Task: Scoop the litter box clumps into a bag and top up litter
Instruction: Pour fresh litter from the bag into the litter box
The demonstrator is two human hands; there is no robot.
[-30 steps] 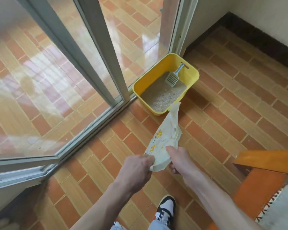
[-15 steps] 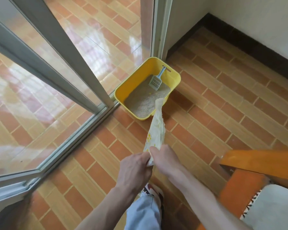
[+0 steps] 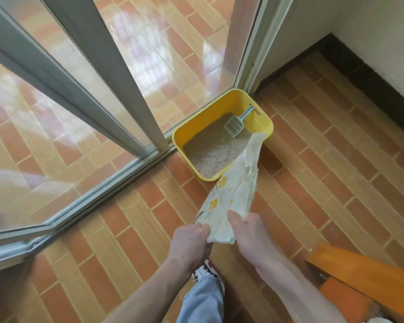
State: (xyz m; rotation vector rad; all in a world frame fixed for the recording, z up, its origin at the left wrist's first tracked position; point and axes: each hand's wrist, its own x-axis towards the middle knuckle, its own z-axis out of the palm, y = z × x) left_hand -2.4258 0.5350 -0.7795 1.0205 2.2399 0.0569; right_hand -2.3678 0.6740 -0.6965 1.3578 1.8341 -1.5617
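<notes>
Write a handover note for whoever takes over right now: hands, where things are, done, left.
Left hand and right hand both grip the bottom end of the litter bag, which is tilted with its open mouth over the near right corner of the yellow litter box.
The scoop lies in the litter at the far end, handle on the rim.
Done: bag positioned to pour.
Left: no litter visibly falling; finish the top-up. Whether clumps were scooped cannot be told.
</notes>
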